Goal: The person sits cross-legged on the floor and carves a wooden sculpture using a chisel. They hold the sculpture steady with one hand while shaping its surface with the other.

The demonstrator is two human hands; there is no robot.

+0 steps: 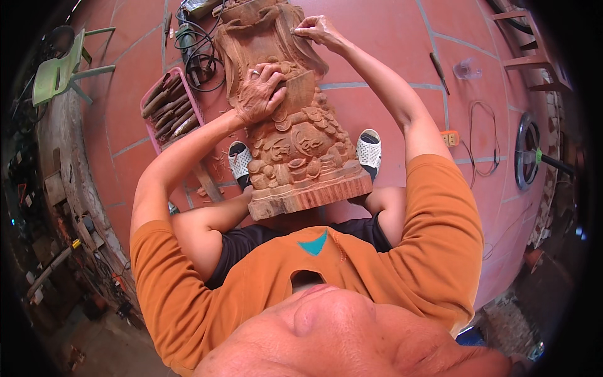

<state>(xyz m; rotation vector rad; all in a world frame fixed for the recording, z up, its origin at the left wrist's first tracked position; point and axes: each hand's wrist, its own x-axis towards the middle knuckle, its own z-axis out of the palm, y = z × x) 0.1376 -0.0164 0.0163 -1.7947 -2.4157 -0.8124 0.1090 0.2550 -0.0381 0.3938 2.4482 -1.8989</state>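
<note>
A large carved wooden statue (301,147) lies lengthwise between my legs, its flat base end nearest me. Coin shapes and rounded lumps are cut in relief above the base, with robe-like folds farther up. My left hand (260,94) rests on the middle of the carving, fingers apart and slightly bent, a ring on one of them. At the far right edge of the statue, my right hand (319,31) is closed in a pinch against the folds. Whatever is between those fingertips is too small to make out.
Left of the statue sits a pink tray (151,129) of wood-handled tools, with a power tool (186,38) and black cable (204,63) beyond. To the right are a long thin tool (438,69), a clear cup (466,69) and an orange socket block (450,138). A green chair (56,78) stands far left.
</note>
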